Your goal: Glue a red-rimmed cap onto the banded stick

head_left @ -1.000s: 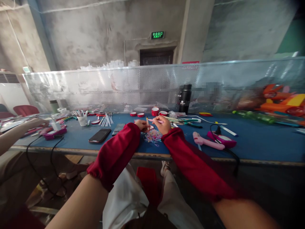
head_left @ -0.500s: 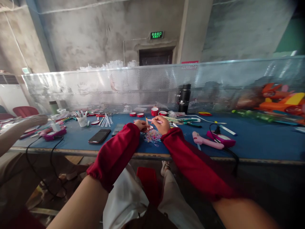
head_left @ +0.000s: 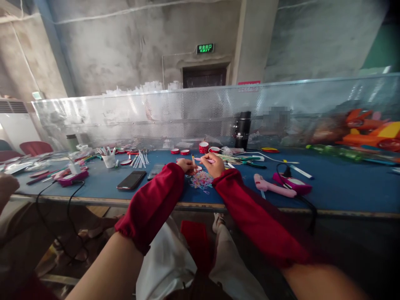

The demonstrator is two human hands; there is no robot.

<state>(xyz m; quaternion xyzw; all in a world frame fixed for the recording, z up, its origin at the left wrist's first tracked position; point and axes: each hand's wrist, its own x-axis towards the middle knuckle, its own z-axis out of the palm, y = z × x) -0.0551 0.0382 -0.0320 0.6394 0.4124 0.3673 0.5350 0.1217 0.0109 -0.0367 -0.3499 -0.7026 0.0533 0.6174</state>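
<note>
Above a loose pile of small coloured bands (head_left: 201, 180), my left hand (head_left: 186, 166) pinches a thin, upright yellowish stick (head_left: 193, 159). My right hand (head_left: 214, 166) is closed around a slim pink pen-like tool (head_left: 200, 159), whose tip points left at the stick. Whether the tip touches the stick is too small to tell. Red sleeves cover both my forearms. A black phone (head_left: 131, 180) lies left of my left hand, and a pink glue gun (head_left: 275, 186) lies right of my right arm.
Red tape rolls (head_left: 203, 147) and a black bottle (head_left: 243, 130) stand towards the back. A white cup of pens (head_left: 108, 160) and a purple device (head_left: 73, 178) are on the left. Pliers (head_left: 254, 164) lie right of my hands. A co-worker's hand (head_left: 8, 185) shows at the left edge.
The co-worker's hand has drawn back from over the table to the left edge. My own hands keep nearly the same pose, and the view has shifted slightly.
</note>
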